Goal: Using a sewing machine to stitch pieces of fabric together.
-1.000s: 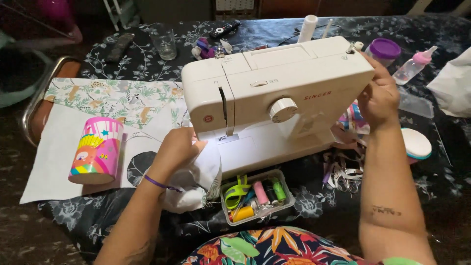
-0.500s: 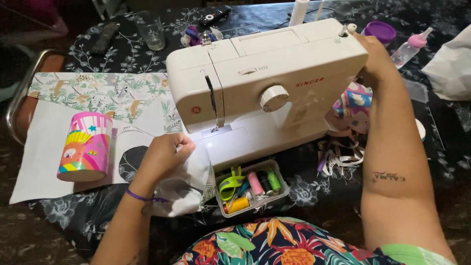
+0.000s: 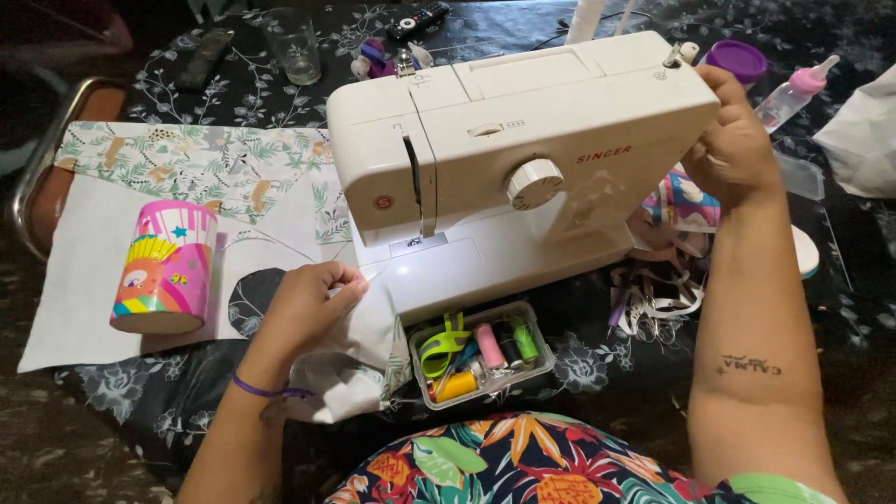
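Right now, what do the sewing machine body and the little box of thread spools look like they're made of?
The sewing machine body looks like cream moulded plastic with a smooth, slightly glossy finish: rounded edges and soft sheen. The small box appears to be clear rigid plastic, since the coloured spools show through its walls. The white piece under the left hand folds softly, so likely woven fabric.

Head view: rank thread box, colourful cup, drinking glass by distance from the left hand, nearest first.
From the left hand:
1. Thread box, just to its right, near table edge.
2. Colourful cup, to its left on the white fabric.
3. Drinking glass, far side of table.
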